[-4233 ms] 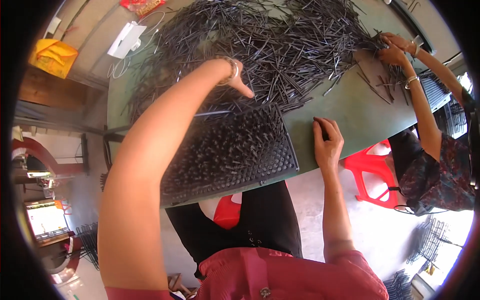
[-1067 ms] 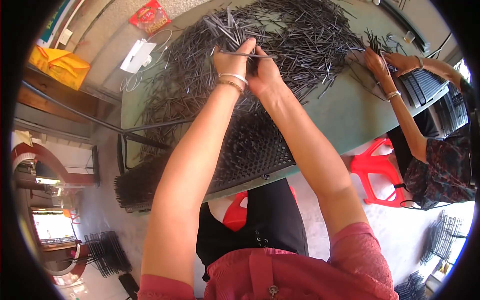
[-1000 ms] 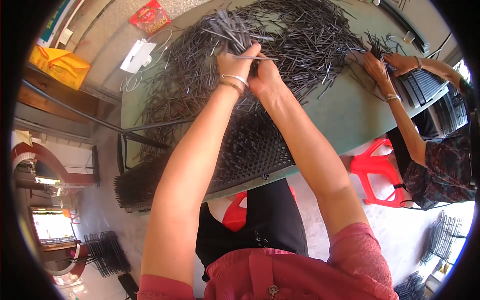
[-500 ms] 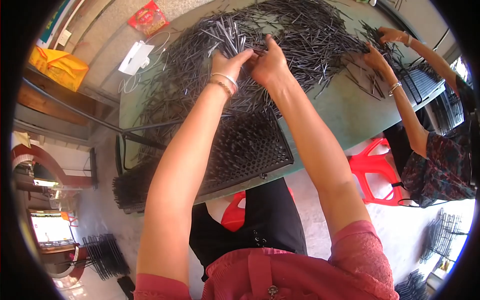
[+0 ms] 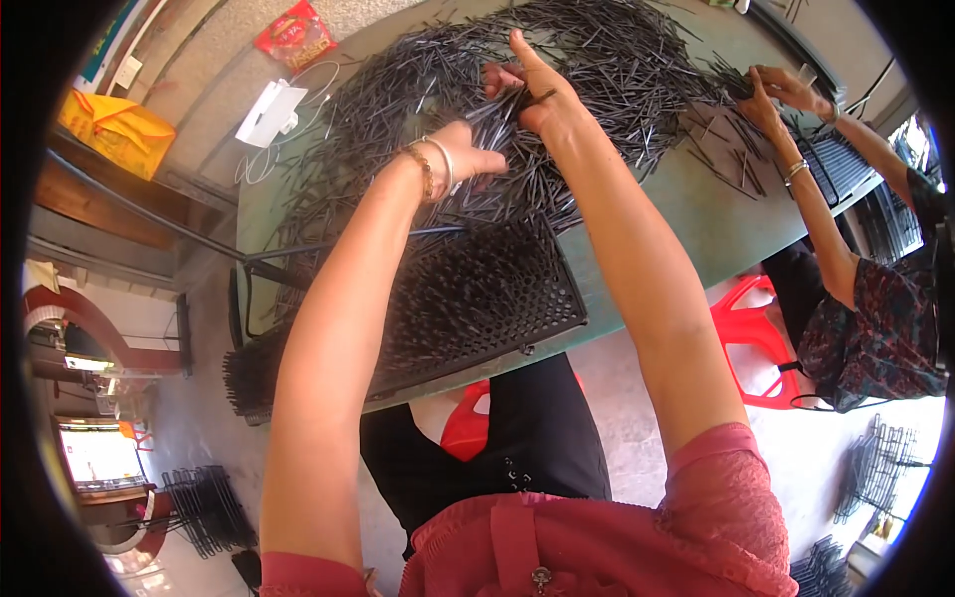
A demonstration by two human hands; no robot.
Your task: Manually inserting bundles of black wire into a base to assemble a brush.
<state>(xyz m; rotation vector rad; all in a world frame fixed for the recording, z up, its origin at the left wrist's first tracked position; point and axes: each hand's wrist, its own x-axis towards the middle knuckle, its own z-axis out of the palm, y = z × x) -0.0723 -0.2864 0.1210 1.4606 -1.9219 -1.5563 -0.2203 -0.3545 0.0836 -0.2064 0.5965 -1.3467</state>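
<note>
Thin dark strips, like short flat sticks, lie in a big loose pile over the green table. My left hand is bent over the near part of the pile, its thumb pointing right and its fingers mostly hidden. Between the two hands runs a small bundle of strips, and my left hand appears closed round its near end. My right hand has its fingers curled on the far end, with the thumb sticking up. Below my hands, a black perforated rack stands packed with upright strips.
At the right, a co-worker's hands handle strips beside another rack. A red plastic stool stands under that person. To the left are a white device with a cable, a red packet and a yellow bag.
My left hand has moved nearer to me and turned over, and the fanned strips above it have come down. My right hand has shifted slightly away. The co-worker's hands have drawn together.
</note>
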